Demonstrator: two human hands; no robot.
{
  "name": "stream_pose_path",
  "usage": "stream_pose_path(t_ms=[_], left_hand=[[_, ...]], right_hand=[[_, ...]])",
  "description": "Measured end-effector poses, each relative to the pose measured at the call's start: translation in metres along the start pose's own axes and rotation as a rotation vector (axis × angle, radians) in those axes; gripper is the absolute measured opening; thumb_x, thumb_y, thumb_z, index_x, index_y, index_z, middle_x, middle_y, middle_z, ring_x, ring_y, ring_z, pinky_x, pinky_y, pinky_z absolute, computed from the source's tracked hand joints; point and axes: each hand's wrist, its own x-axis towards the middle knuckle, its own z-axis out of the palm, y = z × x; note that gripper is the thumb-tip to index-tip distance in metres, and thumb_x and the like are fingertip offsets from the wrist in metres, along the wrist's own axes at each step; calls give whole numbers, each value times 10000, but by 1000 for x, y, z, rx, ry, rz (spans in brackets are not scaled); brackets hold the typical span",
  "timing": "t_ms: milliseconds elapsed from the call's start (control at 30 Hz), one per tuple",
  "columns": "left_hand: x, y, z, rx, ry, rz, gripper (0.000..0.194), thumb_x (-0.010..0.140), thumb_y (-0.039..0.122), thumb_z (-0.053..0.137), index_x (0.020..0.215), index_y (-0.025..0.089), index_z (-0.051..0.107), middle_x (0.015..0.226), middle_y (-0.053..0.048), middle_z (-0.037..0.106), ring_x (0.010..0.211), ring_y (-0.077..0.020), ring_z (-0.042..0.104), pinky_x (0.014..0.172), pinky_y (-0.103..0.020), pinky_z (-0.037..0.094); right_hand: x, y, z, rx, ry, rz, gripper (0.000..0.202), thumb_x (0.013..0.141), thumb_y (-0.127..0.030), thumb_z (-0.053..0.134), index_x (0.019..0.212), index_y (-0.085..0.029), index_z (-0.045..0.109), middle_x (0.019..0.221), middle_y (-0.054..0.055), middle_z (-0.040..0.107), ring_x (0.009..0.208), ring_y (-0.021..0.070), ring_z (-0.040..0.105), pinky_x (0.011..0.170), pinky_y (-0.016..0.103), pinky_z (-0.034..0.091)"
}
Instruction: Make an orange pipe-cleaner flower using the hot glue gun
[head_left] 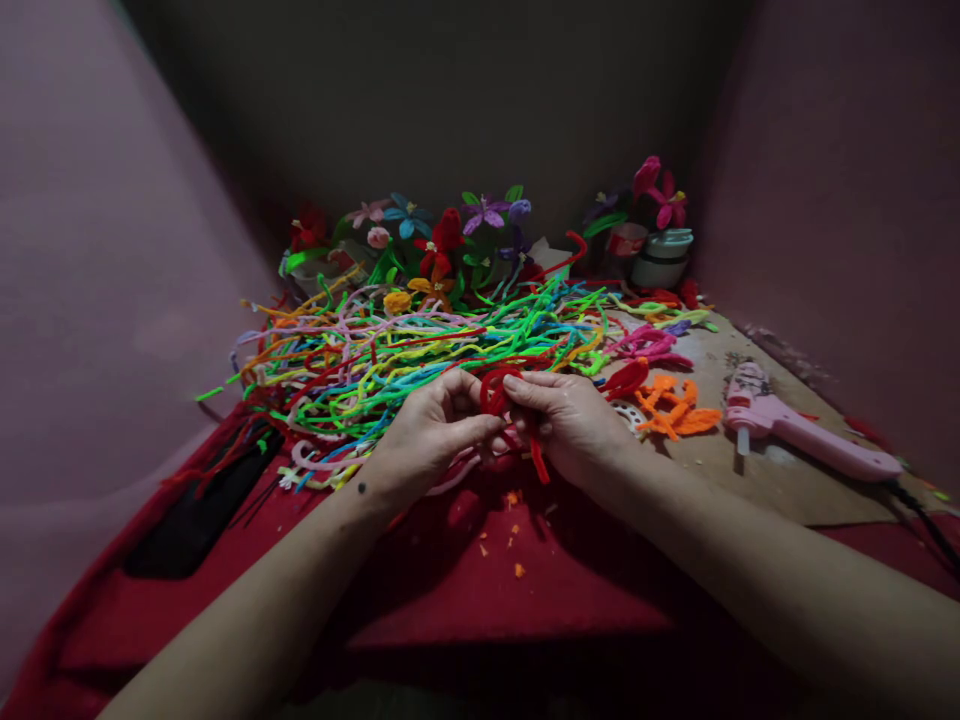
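Observation:
Between my two hands, above the front of the table, is a red fuzzy pipe-cleaner piece (495,391) bent into a loop, with a red end hanging down. My left hand (435,425) pinches the loop from the left with thumb and fingers. From the right, my right hand (566,415) grips the same piece, its thumb pressed on the loop's edge. Just behind the hands lies a wide heap of coloured pipe cleaners (390,345).
A pink glue gun (810,435) with a cord lies on a board (787,500) at right, near orange pieces (679,408). Fuzzy flowers (435,240) and a lidded jar (663,262) stand behind. A black flat object (184,525) lies left. Orange scraps dot the red cloth (480,600).

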Motion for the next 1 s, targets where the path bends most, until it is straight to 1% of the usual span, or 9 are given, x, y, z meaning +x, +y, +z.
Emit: stream_pose_path(t_ms=[100, 200, 267, 400, 500, 633, 767, 867, 1000], left_hand=[[0, -2, 0, 59, -14, 15, 255, 663, 163, 693, 791, 161, 473, 606, 45, 592, 487, -92, 574, 488, -207, 478], [-1, 0, 0, 100, -54, -44, 288, 669, 184, 692, 867, 172, 482, 571, 55, 581, 454, -95, 556, 439, -202, 466], [-2, 2, -2, 119, -71, -86, 246, 682, 177, 678, 851, 166, 501, 540, 51, 582, 424, -86, 538, 416, -185, 449], [-2, 6, -9, 113, -129, -186, 120, 718, 143, 623, 784, 152, 525, 483, 24, 598, 368, -78, 518, 365, -143, 383], [-1, 5, -12, 24, -167, -230, 113, 738, 168, 611, 788, 164, 510, 521, 15, 624, 406, -103, 570, 392, -162, 424], [0, 3, -10, -42, -108, -167, 121, 789, 275, 579, 821, 174, 521, 552, 32, 613, 393, -91, 564, 374, -158, 418], [0, 3, -10, 1, -44, -129, 160, 787, 276, 584, 726, 133, 545, 496, 23, 584, 343, -53, 493, 355, -140, 379], [1, 4, -14, 30, 59, -50, 184, 783, 300, 586, 730, 126, 564, 503, 15, 587, 370, -59, 493, 369, -154, 388], [3, 6, -21, 27, 160, -8, 180, 764, 310, 604, 768, 134, 564, 588, 6, 621, 421, -68, 515, 401, -173, 405]], right_hand=[[0, -3, 1, 15, 59, 26, 143, 629, -248, 705, 602, -146, 609, 448, -40, 485, 387, 74, 412, 397, 232, 388], [0, -6, 2, 34, 100, 24, 139, 608, -224, 702, 692, -130, 644, 472, -35, 522, 392, 66, 407, 382, 213, 367], [0, -6, 2, 40, 105, 26, 166, 616, -208, 688, 752, -118, 658, 489, -30, 542, 397, 63, 406, 385, 212, 369], [0, -7, 2, 35, 117, 32, 131, 638, -195, 669, 744, -120, 655, 514, -22, 559, 404, 65, 415, 399, 222, 381], [0, -7, 3, 34, 92, 28, 109, 642, -202, 665, 723, -133, 645, 518, -19, 562, 407, 76, 423, 398, 236, 391], [0, -5, 2, 27, 76, 16, 109, 624, -200, 688, 697, -137, 636, 512, -35, 535, 419, 75, 436, 433, 246, 425], [1, -3, -2, -42, -17, 16, 168, 655, -277, 691, 735, -138, 641, 589, -11, 578, 469, 88, 492, 484, 254, 432], [2, -3, -5, -131, -71, 60, 170, 654, -280, 691, 734, -136, 650, 609, -8, 579, 480, 69, 476, 482, 220, 386], [1, -5, -6, -288, -81, 160, 102, 632, -204, 662, 689, -120, 661, 477, -41, 488, 409, 41, 364, 412, 190, 261]])
